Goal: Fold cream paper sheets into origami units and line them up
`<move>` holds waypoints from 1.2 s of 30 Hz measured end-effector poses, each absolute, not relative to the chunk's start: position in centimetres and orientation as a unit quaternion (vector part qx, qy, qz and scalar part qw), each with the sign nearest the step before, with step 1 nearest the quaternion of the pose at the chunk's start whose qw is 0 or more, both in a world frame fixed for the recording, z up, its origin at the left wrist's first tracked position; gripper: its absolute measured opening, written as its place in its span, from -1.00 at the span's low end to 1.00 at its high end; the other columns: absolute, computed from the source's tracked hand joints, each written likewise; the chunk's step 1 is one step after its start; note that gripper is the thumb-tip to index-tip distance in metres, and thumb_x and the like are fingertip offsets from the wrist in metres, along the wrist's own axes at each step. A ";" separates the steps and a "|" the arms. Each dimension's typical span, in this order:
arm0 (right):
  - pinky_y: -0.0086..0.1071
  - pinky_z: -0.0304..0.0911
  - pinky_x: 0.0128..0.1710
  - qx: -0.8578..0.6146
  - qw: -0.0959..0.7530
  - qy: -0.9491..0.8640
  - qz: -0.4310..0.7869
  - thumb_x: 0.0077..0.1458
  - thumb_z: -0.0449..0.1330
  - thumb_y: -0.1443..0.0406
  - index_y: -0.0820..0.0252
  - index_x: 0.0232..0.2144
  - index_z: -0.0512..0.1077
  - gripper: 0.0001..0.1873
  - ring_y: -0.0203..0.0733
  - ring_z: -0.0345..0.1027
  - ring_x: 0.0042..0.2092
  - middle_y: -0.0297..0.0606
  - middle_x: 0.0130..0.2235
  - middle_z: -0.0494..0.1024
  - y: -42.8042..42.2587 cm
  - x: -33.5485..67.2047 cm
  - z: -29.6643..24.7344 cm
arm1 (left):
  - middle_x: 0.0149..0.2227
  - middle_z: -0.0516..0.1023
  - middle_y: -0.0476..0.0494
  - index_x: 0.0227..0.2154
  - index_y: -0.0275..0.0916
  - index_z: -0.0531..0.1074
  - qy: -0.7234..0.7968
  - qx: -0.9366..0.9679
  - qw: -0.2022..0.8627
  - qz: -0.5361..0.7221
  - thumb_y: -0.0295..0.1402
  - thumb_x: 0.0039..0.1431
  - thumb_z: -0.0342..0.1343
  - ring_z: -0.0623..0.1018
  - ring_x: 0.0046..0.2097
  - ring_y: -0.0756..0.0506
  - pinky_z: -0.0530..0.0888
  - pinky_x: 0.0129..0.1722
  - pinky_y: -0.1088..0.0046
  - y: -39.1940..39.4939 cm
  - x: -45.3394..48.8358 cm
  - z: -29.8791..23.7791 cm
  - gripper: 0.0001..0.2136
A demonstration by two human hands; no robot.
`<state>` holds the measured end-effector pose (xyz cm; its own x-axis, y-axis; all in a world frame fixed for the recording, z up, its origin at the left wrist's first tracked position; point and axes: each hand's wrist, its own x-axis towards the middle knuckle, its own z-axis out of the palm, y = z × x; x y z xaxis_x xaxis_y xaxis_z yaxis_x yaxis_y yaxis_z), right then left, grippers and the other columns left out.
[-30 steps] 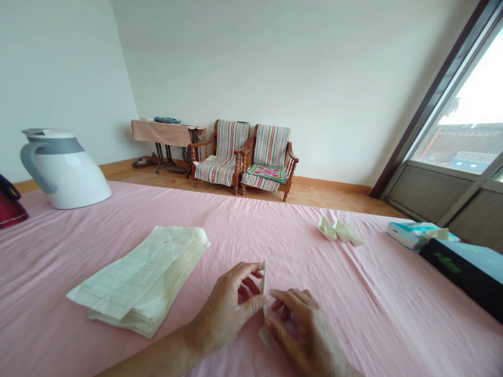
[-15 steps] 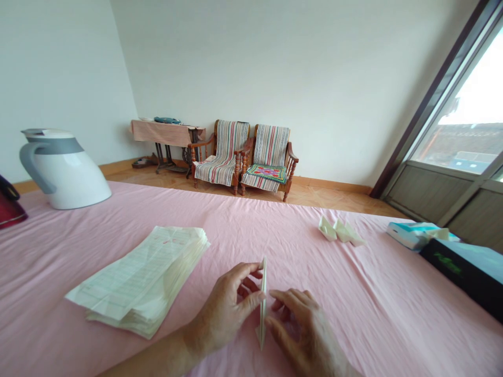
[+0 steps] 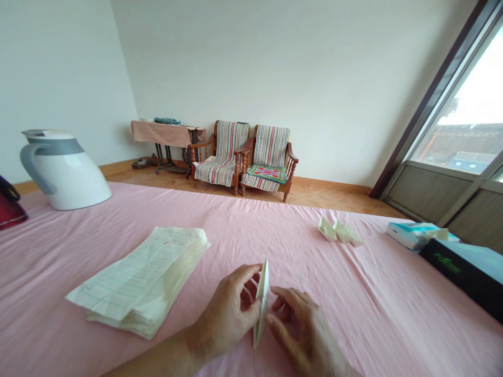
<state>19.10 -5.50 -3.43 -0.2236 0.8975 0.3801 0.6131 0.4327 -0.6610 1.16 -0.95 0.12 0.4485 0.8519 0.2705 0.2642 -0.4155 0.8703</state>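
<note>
My left hand (image 3: 233,301) pinches a narrow folded paper (image 3: 262,301), fingertips behind its far part and thumb against its side. The paper is pale, pointed at both ends, and stands nearly on edge just above the pink cloth. Close on its other side is my right hand (image 3: 304,327), thumb and forefinger parted and curved toward the paper, with nothing seen between them. A stack of printed, creased sheets (image 3: 137,272) lies to the left. Farther off at the right sit several small folded paper boats (image 3: 341,232).
A pink cloth (image 3: 243,220) covers the surface. At the left stand a white and grey jug (image 3: 74,173) and a red object (image 3: 10,204), partly cut off. A tissue box (image 3: 412,235) and a black box (image 3: 459,272) lie at the right. Two wooden chairs (image 3: 239,157) are beyond.
The folded paper has tilted and turned slightly in my left hand, its near end shifting left and more of its pale side showing. My right hand has barely moved.
</note>
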 end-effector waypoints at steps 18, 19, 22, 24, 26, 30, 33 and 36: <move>-0.38 0.28 -0.40 -0.496 0.434 -0.712 0.242 0.19 0.12 0.06 0.15 -0.07 0.38 -0.63 -0.22 0.39 -0.40 -0.24 -0.32 0.52 -5.7 18.5 -1.7 | -0.35 0.44 0.03 0.16 -0.06 0.19 0.316 0.813 0.260 0.415 -0.69 0.05 -0.01 0.47 -0.36 0.01 0.45 -0.28 0.53 -2.1 1.6 -1.3 -0.39; -0.38 0.27 -0.39 -0.496 0.429 -0.715 0.241 0.18 0.13 0.07 0.15 -0.09 0.39 -0.65 -0.22 0.39 -0.40 -0.24 -0.32 0.52 -5.7 18.5 -1.7 | -0.36 0.44 0.04 0.16 -0.06 0.19 0.316 0.813 0.259 0.416 -0.69 0.04 -0.02 0.46 -0.37 0.01 0.45 -0.29 0.53 -2.1 1.7 -1.3 -0.37; -0.39 0.25 -0.39 -0.504 0.420 -0.717 0.235 0.18 0.12 0.11 0.16 -0.11 0.39 -0.69 -0.22 0.38 -0.40 -0.26 -0.33 0.52 -5.7 18.4 -1.8 | -0.37 0.43 0.06 0.17 -0.04 0.18 0.329 0.809 0.257 0.414 -0.71 -0.01 -0.05 0.45 -0.37 0.02 0.44 -0.29 0.53 -2.3 1.8 -1.4 -0.33; -0.40 0.22 -0.42 -0.509 0.422 -0.713 0.234 0.19 0.10 0.15 0.16 -0.13 0.39 -0.74 -0.24 0.37 -0.43 -0.27 -0.34 0.52 -5.7 18.3 -1.7 | -0.37 0.42 0.05 0.15 -0.05 0.19 0.349 0.803 0.255 0.410 -0.69 0.01 -0.04 0.45 -0.38 0.01 0.44 -0.31 0.53 -2.4 1.9 -1.4 -0.37; -0.43 0.19 -0.46 -0.512 0.425 -0.709 0.233 0.19 0.08 0.20 0.16 -0.22 0.40 -0.81 -0.27 0.35 -0.47 -0.31 -0.40 0.49 -5.7 18.1 -1.7 | -0.38 0.41 0.04 0.14 -0.08 0.20 0.367 0.798 0.252 0.407 -0.66 0.04 -0.02 0.45 -0.38 0.00 0.43 -0.33 0.52 -2.4 1.9 -1.5 -0.41; -0.46 0.15 -0.49 -0.532 0.417 -0.708 0.203 0.16 0.06 0.28 0.15 -0.30 0.39 -0.88 -0.28 0.32 -0.49 -0.36 -0.47 0.45 -5.5 18.2 -2.3 | -0.44 0.36 0.08 0.11 -0.14 0.21 0.396 0.786 0.260 0.397 -0.69 0.00 -0.03 0.45 -0.42 0.01 0.42 -0.35 0.52 -2.3 1.8 -1.7 -0.42; -0.45 0.15 -0.47 -0.552 0.407 -0.711 0.156 0.14 0.05 0.33 0.13 -0.35 0.39 -0.89 -0.26 0.34 -0.46 -0.35 -0.47 0.46 -5.2 18.6 -3.2 | -0.47 0.34 0.10 0.06 -0.19 0.23 0.422 0.780 0.261 0.381 -0.70 -0.03 -0.03 0.44 -0.44 0.00 0.40 -0.37 0.51 -2.0 1.6 -1.7 -0.45; -0.41 0.16 -0.41 -0.553 0.401 -0.724 0.098 0.13 0.05 0.37 0.13 -0.29 0.40 -0.86 -0.22 0.37 -0.41 -0.33 -0.43 0.48 -4.9 18.8 -3.9 | -0.42 0.36 0.05 -0.07 -0.22 0.31 0.433 0.779 0.257 0.374 -0.70 -0.04 -0.02 0.44 -0.41 -0.01 0.38 -0.38 0.50 -1.7 1.5 -1.5 -0.55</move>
<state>18.81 -4.94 -3.88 -0.0668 0.8788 0.4725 0.7210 0.3698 -0.5860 1.49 -1.67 -1.49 0.3460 0.8663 0.3602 0.4814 -0.4935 0.7244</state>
